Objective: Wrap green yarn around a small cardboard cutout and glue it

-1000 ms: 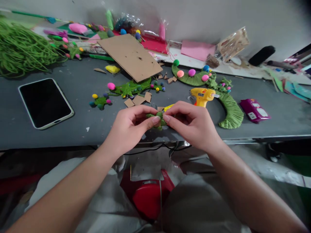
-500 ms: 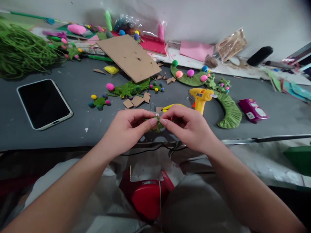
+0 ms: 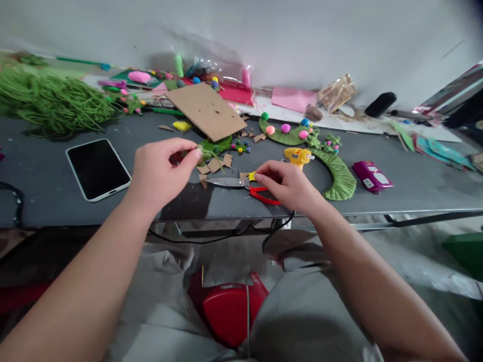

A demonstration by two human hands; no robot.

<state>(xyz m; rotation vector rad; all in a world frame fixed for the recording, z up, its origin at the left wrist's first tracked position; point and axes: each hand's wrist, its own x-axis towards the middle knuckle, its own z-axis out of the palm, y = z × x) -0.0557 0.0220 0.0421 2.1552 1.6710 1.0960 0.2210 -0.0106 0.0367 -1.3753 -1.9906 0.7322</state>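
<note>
Left hand [image 3: 162, 171] pinches green yarn piece [image 3: 204, 155] near cardboard scraps [image 3: 216, 165]; right hand [image 3: 287, 184] curls at yellow handle [image 3: 251, 176] of scissors [image 3: 228, 182], blades pointing left; cannot tell whether its fingers grip firmly

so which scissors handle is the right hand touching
The yellow handle: the fingertips of the right hand are on it, while the red handle sits lower in the picture, clear of those fingertips.

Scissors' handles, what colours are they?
The scissors' handles are red and yellow, best seen in the head view.
</note>
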